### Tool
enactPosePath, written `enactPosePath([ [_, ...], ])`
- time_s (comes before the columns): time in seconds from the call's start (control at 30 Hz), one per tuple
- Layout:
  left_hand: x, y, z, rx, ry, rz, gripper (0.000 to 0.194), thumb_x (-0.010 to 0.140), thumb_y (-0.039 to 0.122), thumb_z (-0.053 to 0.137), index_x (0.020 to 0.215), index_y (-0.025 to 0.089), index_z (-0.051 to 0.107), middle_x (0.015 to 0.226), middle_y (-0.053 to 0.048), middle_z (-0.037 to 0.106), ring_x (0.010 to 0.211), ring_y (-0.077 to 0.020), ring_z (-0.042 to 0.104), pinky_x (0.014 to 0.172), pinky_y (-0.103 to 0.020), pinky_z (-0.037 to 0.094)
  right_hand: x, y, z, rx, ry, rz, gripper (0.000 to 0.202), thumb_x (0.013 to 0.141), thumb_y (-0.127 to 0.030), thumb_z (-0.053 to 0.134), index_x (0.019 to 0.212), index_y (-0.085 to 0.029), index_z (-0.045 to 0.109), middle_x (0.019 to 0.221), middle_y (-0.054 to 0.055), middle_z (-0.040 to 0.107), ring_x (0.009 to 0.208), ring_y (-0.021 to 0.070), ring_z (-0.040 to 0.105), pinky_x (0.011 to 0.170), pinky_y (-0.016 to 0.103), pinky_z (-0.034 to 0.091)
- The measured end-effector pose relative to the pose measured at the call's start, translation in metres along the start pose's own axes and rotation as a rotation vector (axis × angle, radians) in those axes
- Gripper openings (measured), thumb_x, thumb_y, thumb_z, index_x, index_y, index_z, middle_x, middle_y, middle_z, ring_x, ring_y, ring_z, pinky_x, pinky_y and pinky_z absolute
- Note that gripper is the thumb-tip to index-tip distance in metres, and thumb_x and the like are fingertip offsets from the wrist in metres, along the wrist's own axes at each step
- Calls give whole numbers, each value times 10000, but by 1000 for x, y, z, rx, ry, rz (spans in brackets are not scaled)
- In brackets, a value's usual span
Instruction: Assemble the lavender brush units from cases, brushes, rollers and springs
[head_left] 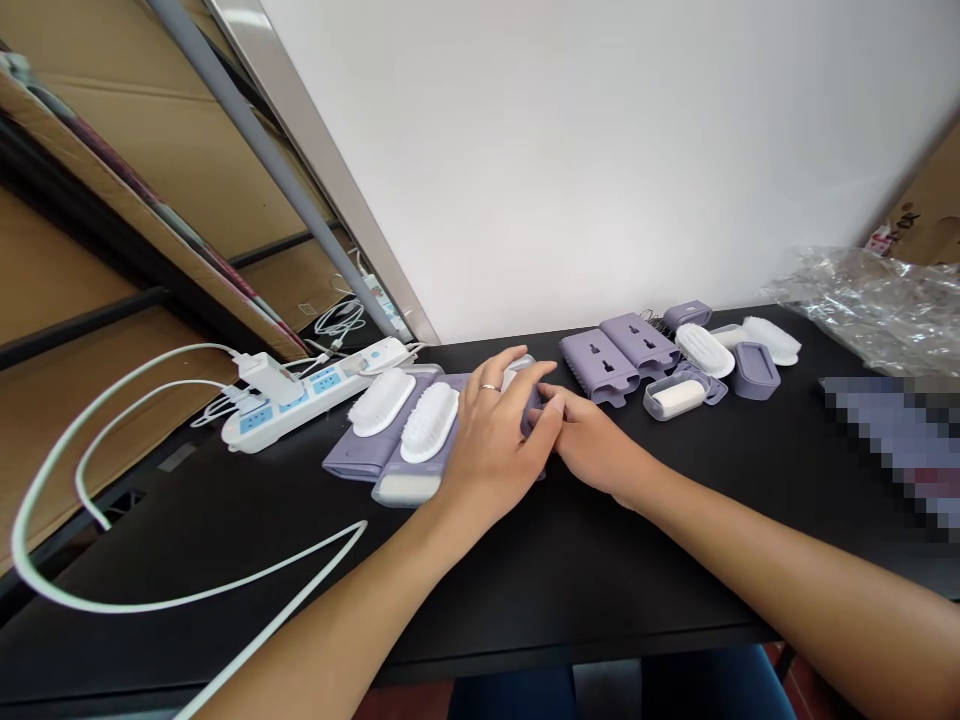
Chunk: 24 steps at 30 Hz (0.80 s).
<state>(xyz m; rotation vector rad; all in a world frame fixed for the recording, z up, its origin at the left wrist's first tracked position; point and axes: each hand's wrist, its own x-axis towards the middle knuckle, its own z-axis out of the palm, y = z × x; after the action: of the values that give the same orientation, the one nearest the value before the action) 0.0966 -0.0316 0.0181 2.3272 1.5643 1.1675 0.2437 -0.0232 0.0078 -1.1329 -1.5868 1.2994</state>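
My left hand (499, 430), a ring on one finger, lies with fingers apart over a purple flat piece and a clear part behind it. My right hand (592, 440) meets it at the thumb. Its curled fingers are partly hidden by the left hand, so what they grip cannot be made out. To the left of my hands, a white oval brush head (429, 422) and another white brush head (381, 402) rest on purple flat pieces (358, 452). A clear case with a white roller (407, 488) lies at their front edge.
Purple slotted cases (600, 365), white brushes (705, 350), a clear-cased roller (679, 398) and a purple cup-like part (756, 370) sit to the right. A power strip (319, 390) with white cables stands left. Clear plastic wrap (877, 300) lies far right, against a white wall (600, 150).
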Motion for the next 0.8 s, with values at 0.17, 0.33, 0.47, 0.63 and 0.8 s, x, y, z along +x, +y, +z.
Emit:
enactPosePath([
  [0.17,1,-3,0,113,52,175,278,1023,308,547,1186,235,760,1394,-144,690,1321,-366,607,1186,-642,416,2,3,-7,-582,13,-306,313,986,-95,465,1149,-151,726,1191,143,766,1103,239,710,930,360,537],
  [0.33,-6,9,-4,61,73,372,350,1027,223,564,1348,218,705,1475,-156,676,1388,-337,615,1201,-543,464,7,-9,-24,-917,63,-402,274,994,-126,508,1108,-124,757,1138,189,768,1107,320,672,1014,462,451],
  [0.47,-13,16,-2,-54,-95,456,405,1052,244,561,1447,235,650,1556,-155,625,1462,-289,581,1230,-476,468,19,-9,-43,-1187,300,-339,402,1067,-225,452,1378,-120,685,1508,237,632,1385,378,558,1150,525,378],
  [0.63,-13,9,2,116,-474,407,587,1040,427,619,1605,310,510,1726,-158,421,1571,-381,444,1213,-593,466,31,14,-50,-1336,403,-114,633,1069,-412,482,1571,-28,508,1603,284,549,1532,433,437,1260,638,251],
  [0.8,-3,-4,2,168,-514,274,613,1055,425,553,1641,266,467,1644,-165,541,1539,-382,486,1236,-589,427,28,19,-42,-1403,386,-108,650,1027,-425,535,1531,-16,539,1474,297,643,1507,441,458,1286,645,175],
])
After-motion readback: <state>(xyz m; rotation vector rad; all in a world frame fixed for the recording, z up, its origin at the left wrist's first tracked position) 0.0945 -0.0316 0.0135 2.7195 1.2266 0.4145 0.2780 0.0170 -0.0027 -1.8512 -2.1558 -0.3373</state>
